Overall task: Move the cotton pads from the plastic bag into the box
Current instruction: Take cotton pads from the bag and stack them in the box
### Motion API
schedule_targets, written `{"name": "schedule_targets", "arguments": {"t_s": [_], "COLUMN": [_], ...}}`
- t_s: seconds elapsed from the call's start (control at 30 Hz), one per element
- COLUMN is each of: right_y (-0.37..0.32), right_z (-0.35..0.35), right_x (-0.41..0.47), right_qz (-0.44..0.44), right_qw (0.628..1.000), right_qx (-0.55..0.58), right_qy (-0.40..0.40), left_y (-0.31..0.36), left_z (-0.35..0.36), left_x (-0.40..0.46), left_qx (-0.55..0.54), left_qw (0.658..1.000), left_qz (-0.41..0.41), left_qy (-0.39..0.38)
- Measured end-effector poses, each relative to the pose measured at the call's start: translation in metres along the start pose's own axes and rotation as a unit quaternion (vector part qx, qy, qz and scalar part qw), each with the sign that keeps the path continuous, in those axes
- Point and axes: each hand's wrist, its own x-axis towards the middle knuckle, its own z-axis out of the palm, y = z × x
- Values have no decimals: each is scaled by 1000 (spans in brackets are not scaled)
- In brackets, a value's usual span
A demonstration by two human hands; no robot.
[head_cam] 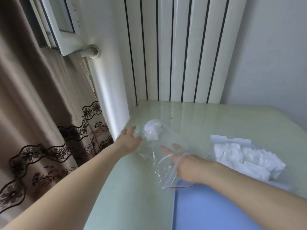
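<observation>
Pale-green, glossy bench [224, 123] fills the lower right of the view, with a white ribbed radiator [176, 52] standing behind it and a brown curtain with a dark lace border [33, 113] hanging at the left. A flat blue sheet [207, 211] lies on the near part of the bench, under the right forearm. At the right, on the bench, sits a clear shallow plastic box [232, 141] heaped with white cotton pads [242, 160] — whether its lid is attached I cannot tell.

Between the two hands lies a clear zip-top plastic bag with a red line along its mouth [154, 155], stretched from near the left edge of the bench toward the blue sheet. A small clump of white cotton pads still in the bag [152, 130] sits at its far, closed end. The right hand [184, 165] is pushed in through the bag's mouth, fingers extended and fairly flat inside the plastic, short of the clump and closed on nothing visible. The left hand [130, 140] is at the bag's far end, palm open and fingers spread against the plastic; a ring shows on one finger, and whether it pinches the film or only rests against it I cannot tell.
</observation>
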Motion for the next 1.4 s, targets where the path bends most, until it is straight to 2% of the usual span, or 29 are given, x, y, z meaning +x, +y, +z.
{"name": "schedule_targets", "arguments": {"t_s": [0.13, 0.23, 0.37, 0.5, 0.8, 0.93, 1.07, 1.2, 1.4], "right_y": [-5, -12, -15, -10, -5, -11, -18, -16, -15], "right_z": [2, 5, 3, -6, -15, -21, -26, -25, -39], "right_x": [49, 79, 105, 123, 129, 125, 125, 121, 98], "right_qz": [6, -6, -28, -30, -39, -67, -44, -22, -47], "right_qw": [997, 980, 968, 975, 980, 979, 983, 990, 995], "right_qx": [10, 103, 90, 95, -28, -4, 42, 37, 46], "right_qy": [81, 169, 233, 199, 195, 193, 171, 134, 80], "left_y": [-8, -10, -13, -11, -6, -3, 0, -3, -18], "left_z": [2, 8, 14, 15, 18, 15, 13, 12, 7], "left_x": [21, 31, 40, 41, 44, 46, 46, 46, 50], "left_qx": [-30, -41, -65, -88, -60, -51, -67, -55, -4], "left_qw": [999, 999, 998, 995, 997, 997, 996, 995, 996], "left_qz": [-1, 4, 21, 42, 43, 52, 59, 78, 42], "left_qy": [-10, -7, 11, 14, -2, -13, -27, -2, 77]}}
